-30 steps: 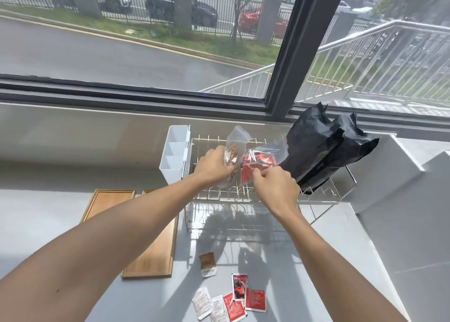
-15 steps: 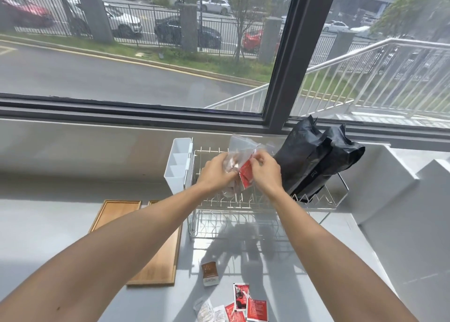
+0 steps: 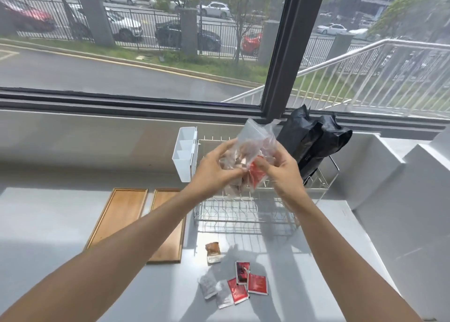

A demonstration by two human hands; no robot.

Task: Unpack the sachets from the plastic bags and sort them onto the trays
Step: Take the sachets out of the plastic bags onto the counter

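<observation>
Above the wire rack I hold a clear plastic bag (image 3: pixel 253 136) with sachets inside. My left hand (image 3: pixel 214 168) grips the bag's left side. My right hand (image 3: pixel 282 173) pinches the bag at a red sachet (image 3: pixel 257 175) on its right side. Two wooden trays lie side by side on the counter: the left tray (image 3: pixel 119 214) and the right tray (image 3: pixel 168 229), partly under my left forearm. Loose sachets lie near the counter's front: a brown one (image 3: pixel 213 252), red ones (image 3: pixel 253 284) and grey ones (image 3: pixel 214 290).
A wire dish rack (image 3: pixel 246 214) stands under my hands, with a white compartment holder (image 3: pixel 183 152) hung on its left end. Black plastic bags (image 3: pixel 311 141) lean in the rack's right end. A window ledge runs behind; a white stepped wall rises at the right.
My hands have drawn together and lifted the clear bag; the right hand moved from pulling its right end to pinching at a red sachet. The view tilted upward.
</observation>
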